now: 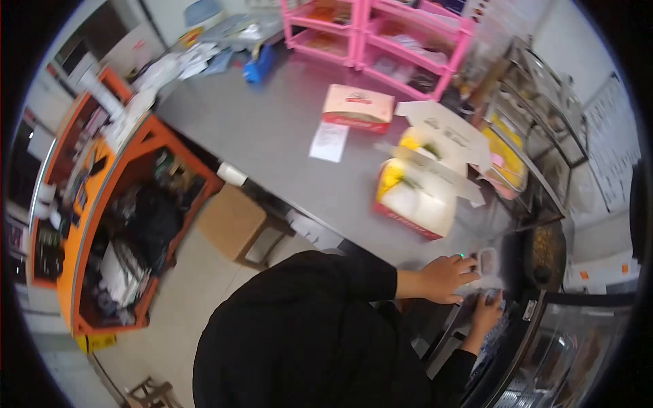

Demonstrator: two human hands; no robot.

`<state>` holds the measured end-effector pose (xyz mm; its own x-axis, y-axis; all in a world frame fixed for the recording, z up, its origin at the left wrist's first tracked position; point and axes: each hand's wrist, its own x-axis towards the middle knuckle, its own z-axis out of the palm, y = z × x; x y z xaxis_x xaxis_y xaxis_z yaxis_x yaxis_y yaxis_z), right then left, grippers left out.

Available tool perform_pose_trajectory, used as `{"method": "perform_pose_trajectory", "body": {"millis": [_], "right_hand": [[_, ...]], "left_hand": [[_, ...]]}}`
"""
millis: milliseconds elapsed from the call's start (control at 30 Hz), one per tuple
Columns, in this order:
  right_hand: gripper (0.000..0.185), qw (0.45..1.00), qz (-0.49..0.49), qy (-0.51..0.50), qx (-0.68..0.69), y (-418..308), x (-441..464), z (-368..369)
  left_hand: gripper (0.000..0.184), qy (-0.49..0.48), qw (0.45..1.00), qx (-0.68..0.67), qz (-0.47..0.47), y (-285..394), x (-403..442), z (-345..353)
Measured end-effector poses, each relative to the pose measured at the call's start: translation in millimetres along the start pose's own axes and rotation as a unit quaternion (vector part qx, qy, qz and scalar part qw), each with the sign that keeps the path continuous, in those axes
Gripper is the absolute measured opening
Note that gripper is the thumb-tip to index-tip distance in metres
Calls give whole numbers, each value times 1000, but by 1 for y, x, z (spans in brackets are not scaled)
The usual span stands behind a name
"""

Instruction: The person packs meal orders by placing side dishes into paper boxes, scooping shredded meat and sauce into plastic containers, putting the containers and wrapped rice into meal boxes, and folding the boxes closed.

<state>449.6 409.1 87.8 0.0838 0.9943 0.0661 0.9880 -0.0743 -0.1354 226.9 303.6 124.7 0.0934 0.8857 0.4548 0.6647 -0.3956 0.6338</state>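
At the right end of the steel counter, my left hand (443, 279) reaches over with bent fingers at the edge of a small clear plastic container (488, 261). Just below it, my right hand (486, 314) has its fingers bent closed around something small and clear, too blurred to name. Both hands are close together. Beyond them stands an open red and white carton (415, 219) with a white wrapped item and a yellow piece inside. A second open carton (445, 132) behind it also holds something yellow and green.
A closed red and white box (358, 107) stands on the counter (272, 129) beside a paper slip (329, 141). Pink shelves (401, 51) and a blue tape dispenser (258, 64) are at the back. A glass display case (564, 353) borders my right; a stool (232, 221) stands left.
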Motion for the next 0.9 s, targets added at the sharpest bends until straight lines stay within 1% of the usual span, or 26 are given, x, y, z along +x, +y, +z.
{"method": "perform_pose_trajectory", "body": {"millis": [33,67,100,167,200,233,300,367,433,467,533,633,700,800,867,900], "right_hand": [[65,999,-30,-10,10,2,8,2],[66,998,-57,-19,17,7,14,2],[67,996,-80,-29,23,14,19,3],[69,981,-190,-11,42,27,37,11],[70,968,-245,-2,52,31,45,15],[70,966,-243,-12,84,30,47,16],[70,960,-236,-30,148,29,47,15],[72,975,-198,-24,99,29,43,18],[73,982,-172,-20,69,19,34,13],[72,988,-147,-46,28,10,26,4],[70,988,-149,-32,7,12,28,12],[64,988,-154,-17,10,14,34,17],[62,987,-152,-27,37,19,43,22],[57,990,-139,-1,7,7,27,15],[55,971,-228,38,60,11,32,20],[51,962,-248,32,109,-4,20,4]], "left_hand": [[60,22,1000,-10,20,2,-18,-10],[53,32,999,0,6,5,-36,-19],[51,35,999,-7,-3,6,-56,-29],[48,37,999,-27,-22,5,-96,-43],[45,31,997,-36,-60,6,-118,-48],[43,25,994,-43,-94,5,-140,-55],[41,70,987,-2,-146,5,-187,-63],[39,92,968,25,-233,3,-234,-62],[37,112,944,17,-309,10,-271,-64],[38,111,937,19,-332,14,-284,-66],[38,108,920,19,-376,22,-303,-68],[38,99,906,16,-411,26,-315,-67],[38,95,908,23,-407,24,-316,-66],[38,90,911,16,-401,22,-314,-65],[38,90,924,19,-372,17,-311,-67],[37,113,931,38,-346,13,-308,-66]]}}
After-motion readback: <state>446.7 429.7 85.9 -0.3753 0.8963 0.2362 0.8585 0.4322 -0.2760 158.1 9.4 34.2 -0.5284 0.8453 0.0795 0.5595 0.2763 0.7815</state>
